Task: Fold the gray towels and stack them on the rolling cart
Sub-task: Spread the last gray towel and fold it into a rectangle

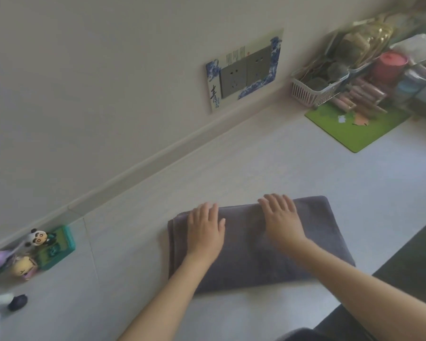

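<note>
Your left hand (205, 230) and right hand (282, 217) lie flat, palms down, on a folded gray towel (251, 244) spread on the white counter (256, 156). The fingers of both are straight and close together, gripping nothing, their tips at the towel's far edge (the side nearest the wall). Beyond your fingertips is a decorated wall socket (244, 70); far left of them, small figurines (38, 238).

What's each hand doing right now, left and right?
Left hand: open, fingers straight, pressing flat on the folded gray towel.
Right hand: open, fingers straight, pressing flat on the same towel.
</note>
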`<act>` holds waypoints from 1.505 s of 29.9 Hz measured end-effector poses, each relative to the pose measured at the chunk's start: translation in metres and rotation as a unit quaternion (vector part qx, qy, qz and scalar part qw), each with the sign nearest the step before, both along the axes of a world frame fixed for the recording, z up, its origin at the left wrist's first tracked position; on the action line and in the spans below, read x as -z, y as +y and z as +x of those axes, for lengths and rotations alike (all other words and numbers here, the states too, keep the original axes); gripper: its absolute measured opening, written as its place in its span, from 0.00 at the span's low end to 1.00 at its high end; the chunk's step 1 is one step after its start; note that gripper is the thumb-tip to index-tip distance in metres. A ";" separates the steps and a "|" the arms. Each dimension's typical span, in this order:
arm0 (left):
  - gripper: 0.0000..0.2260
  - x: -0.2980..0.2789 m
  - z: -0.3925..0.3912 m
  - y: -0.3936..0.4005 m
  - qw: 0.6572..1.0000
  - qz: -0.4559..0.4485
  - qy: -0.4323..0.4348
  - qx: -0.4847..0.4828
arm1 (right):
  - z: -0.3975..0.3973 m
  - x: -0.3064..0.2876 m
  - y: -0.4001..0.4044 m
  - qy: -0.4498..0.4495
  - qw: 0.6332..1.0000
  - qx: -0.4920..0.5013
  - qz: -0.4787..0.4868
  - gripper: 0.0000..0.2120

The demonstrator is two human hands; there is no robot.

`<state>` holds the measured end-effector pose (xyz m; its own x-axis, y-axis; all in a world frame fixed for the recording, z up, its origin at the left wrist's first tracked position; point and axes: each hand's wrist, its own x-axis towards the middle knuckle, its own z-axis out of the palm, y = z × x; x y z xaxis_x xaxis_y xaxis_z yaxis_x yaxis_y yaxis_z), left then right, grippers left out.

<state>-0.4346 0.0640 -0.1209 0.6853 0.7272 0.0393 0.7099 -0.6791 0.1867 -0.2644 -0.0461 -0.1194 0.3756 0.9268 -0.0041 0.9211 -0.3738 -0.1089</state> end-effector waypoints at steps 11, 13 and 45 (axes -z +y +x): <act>0.27 0.035 -0.036 -0.012 0.991 -0.063 0.098 -0.070 | 0.004 0.028 -0.049 0.048 0.988 0.135 -0.060 0.33; 0.28 0.033 -0.040 -0.006 0.986 -0.088 0.101 -0.099 | 0.015 0.028 -0.055 0.053 0.976 0.195 -0.084 0.33; 0.22 -0.091 -0.038 -0.047 0.761 -0.478 -0.333 -0.286 | -0.111 -0.007 -0.061 0.618 0.699 0.270 0.236 0.19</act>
<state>-0.4721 0.0167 -0.0297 0.3047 0.8137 -0.4949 0.3694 0.3780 0.8489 -0.3754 -0.1069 -0.1128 0.6515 0.6585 -0.3767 -0.2482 -0.2842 -0.9261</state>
